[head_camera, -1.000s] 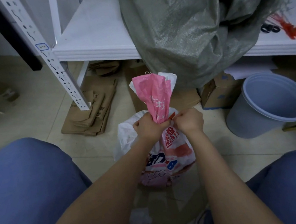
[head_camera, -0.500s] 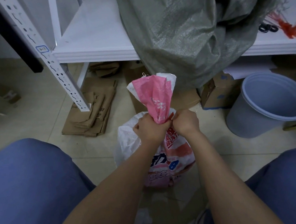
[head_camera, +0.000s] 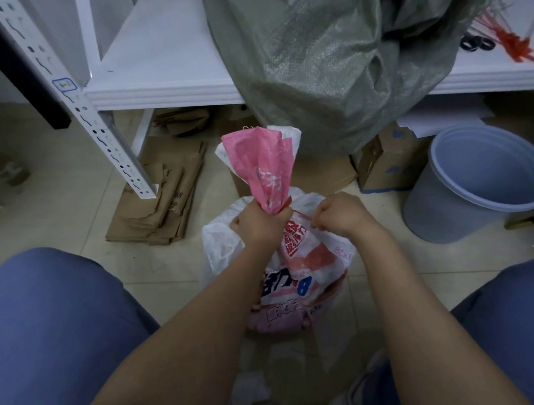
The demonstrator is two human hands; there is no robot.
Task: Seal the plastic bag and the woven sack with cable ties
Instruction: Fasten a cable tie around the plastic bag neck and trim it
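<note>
Woven sack (head_camera: 320,38), grey-green and crumpled, slumps on the white shelf (head_camera: 161,62) and spills over its front edge, well above both hands. Below the shelf, on the floor between the person's knees, stands the plastic bag (head_camera: 303,266), white with pink and blue print, its pink top bunched upright. The left hand (head_camera: 258,224) is wrapped tightly around the gathered neck. The right hand (head_camera: 340,214), just beside it, is curled, pinching the tail of a thin red cable tie (head_camera: 303,217) that runs to the neck.
</note>
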